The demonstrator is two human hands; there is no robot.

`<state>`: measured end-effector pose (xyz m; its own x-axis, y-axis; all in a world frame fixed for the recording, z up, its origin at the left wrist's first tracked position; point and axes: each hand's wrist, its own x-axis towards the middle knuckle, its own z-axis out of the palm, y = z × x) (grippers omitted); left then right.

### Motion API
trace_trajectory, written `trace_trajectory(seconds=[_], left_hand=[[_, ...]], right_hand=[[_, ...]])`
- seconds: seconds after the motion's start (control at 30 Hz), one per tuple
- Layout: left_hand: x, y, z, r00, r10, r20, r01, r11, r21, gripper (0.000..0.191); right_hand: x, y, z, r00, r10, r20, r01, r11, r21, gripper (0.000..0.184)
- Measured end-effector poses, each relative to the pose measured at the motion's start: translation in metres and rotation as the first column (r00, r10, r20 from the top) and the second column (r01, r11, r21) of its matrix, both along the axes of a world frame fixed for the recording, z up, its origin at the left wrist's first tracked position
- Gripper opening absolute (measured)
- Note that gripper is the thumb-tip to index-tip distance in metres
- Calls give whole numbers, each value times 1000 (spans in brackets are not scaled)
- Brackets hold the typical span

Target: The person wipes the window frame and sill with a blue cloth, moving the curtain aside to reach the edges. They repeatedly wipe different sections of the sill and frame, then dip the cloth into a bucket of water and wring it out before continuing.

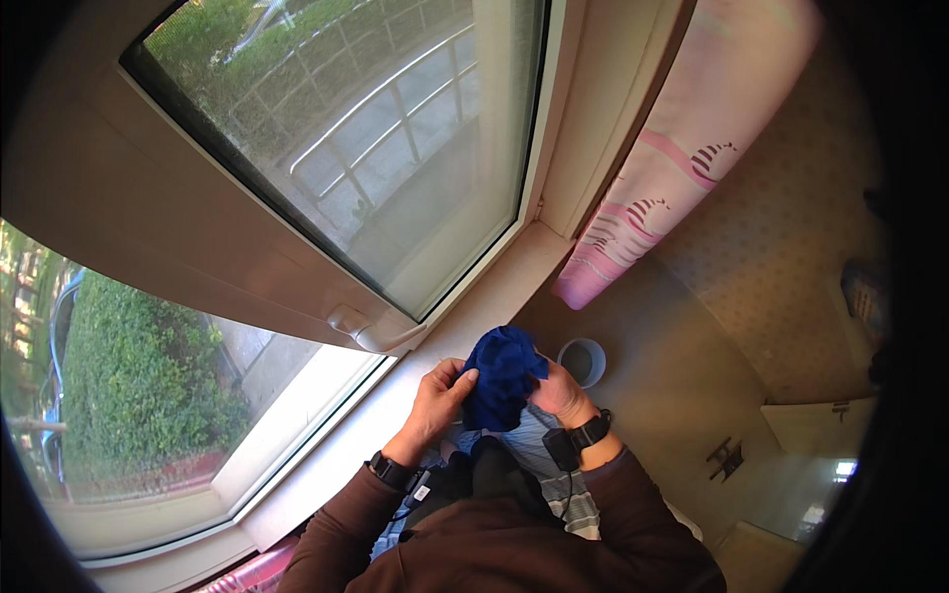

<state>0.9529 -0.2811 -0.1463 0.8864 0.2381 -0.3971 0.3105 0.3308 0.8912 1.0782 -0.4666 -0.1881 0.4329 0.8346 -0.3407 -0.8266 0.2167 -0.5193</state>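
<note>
A crumpled dark blue cloth (503, 382) is held up between my two hands, in front of my body and beside the windowsill (474, 296). My left hand (439, 400) grips its left edge, thumb on top. On the other side, my right hand (557, 389) pinches the right edge, its fingertips partly hidden by the fabric. Both wrists wear black straps with small devices and cables. An open window sash (245, 222) with a pale handle (374, 333) stands ahead of me, its glass panel facing me.
A white bucket (582, 363) is on the floor right of my right hand. A pink and white patterned curtain (652, 193) hangs at the right of the window. Striped bedding (571, 489) lies below me. Outside are a metal railing (400, 104) and a hedge (141, 370).
</note>
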Motion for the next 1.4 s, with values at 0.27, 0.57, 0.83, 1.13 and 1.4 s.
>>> trace_trajectory(seconds=[0.27, 0.57, 0.83, 1.13, 1.4], left_hand=[[3, -6, 15, 981, 147, 128, -100, 944, -315, 14], [1, -4, 6, 990, 97, 101, -84, 989, -120, 22], [-10, -16, -3, 983, -122, -135, 100, 982, -160, 55], [-20, -11, -19, 996, -10, -86, 16, 998, 66, 32], [-32, 12, -14, 953, 291, 84, -231, 879, -416, 37]], right_hand=[[10, -15, -3, 995, 35, 93, -21, 990, -138, 43], [-5, -6, 30, 942, -178, 285, 203, 977, -61, 35], [-33, 12, 44, 484, 139, 864, 195, 945, -261, 20], [-48, 9, 59, 669, 191, 719, 125, 924, -362, 23], [-23, -7, 69, 841, -316, 439, 438, 874, -210, 23]])
